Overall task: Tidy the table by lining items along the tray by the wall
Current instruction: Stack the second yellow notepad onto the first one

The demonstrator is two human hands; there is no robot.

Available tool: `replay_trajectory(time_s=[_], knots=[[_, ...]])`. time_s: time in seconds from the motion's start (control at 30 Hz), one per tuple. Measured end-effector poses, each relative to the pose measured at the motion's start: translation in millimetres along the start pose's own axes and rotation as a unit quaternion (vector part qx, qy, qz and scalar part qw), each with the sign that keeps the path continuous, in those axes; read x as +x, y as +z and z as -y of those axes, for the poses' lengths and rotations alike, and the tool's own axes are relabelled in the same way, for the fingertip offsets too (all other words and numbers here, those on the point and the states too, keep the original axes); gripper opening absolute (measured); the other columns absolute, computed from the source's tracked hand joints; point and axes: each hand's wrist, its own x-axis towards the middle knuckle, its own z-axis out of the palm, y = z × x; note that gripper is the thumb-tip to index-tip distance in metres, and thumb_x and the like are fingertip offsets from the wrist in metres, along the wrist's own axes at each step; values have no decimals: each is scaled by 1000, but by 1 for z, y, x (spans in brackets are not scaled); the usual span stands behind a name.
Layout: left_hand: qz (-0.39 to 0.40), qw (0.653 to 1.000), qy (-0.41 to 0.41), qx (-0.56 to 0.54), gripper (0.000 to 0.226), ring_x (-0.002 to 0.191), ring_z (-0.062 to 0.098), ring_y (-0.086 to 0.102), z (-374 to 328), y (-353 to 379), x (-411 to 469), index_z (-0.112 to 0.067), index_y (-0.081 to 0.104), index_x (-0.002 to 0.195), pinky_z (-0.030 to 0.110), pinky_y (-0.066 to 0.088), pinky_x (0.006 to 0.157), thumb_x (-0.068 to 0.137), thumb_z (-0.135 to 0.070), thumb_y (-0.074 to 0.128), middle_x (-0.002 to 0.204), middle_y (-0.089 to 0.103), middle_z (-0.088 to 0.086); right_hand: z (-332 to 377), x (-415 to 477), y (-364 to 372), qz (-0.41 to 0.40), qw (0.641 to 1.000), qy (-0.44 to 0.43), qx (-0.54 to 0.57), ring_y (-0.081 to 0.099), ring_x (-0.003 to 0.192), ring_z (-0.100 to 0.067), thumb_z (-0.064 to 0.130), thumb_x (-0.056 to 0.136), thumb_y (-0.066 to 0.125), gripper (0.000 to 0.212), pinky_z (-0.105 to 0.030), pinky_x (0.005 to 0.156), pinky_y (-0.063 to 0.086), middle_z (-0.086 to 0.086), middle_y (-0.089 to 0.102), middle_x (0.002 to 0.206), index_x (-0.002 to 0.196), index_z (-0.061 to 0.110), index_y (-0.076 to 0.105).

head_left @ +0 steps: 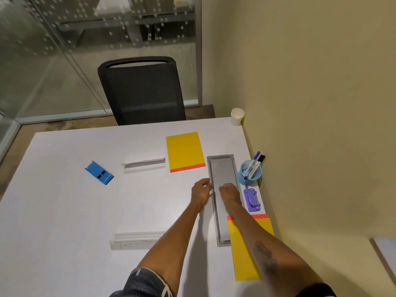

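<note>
A long grey tray (221, 168) lies sunk into the white table (64, 211), parallel to the wall on the right. My left hand (201, 189) is at the tray's left rim with its fingers curled; whether it holds anything is unclear. My right hand (229, 190) hovers over the middle of the tray, knuckles up and fingertips hidden. A yellow pad (184, 151) lies left of the tray's far end. A second yellow pad (244, 254) lies by its near end, partly under my right forearm. A purple hole punch (252, 200) and a blue pen cup (249, 172) stand between tray and wall.
A blue block (99, 173) sits at the table's left. Two white strips (143, 166) (137, 240) lie mid-table. A paper cup (237, 116) stands at the far right corner. A black chair (141, 91) faces the far edge, with a glass partition behind it.
</note>
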Motion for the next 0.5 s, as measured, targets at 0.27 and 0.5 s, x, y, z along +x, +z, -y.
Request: replay_trajectory(time_s=[0.27, 0.5], knots=[[-73, 994, -36, -67, 36, 109, 29, 64, 14, -47, 14, 5, 62, 121, 36, 51, 101, 105, -20, 41, 125, 65, 24, 40, 7, 28, 30, 998, -59, 1, 62, 114, -30, 13, 99, 52, 34, -31, 88, 49, -18, 62, 132, 129, 0, 59], [-108, 990, -44, -76, 42, 132, 30, 54, 23, -83, 34, -8, 51, 144, 44, 41, 115, 103, -18, 48, 147, 53, 10, 65, 27, 43, 74, 994, -78, 12, 56, 125, -27, 13, 97, 53, 36, -39, 109, 46, -10, 58, 132, 132, 5, 55]])
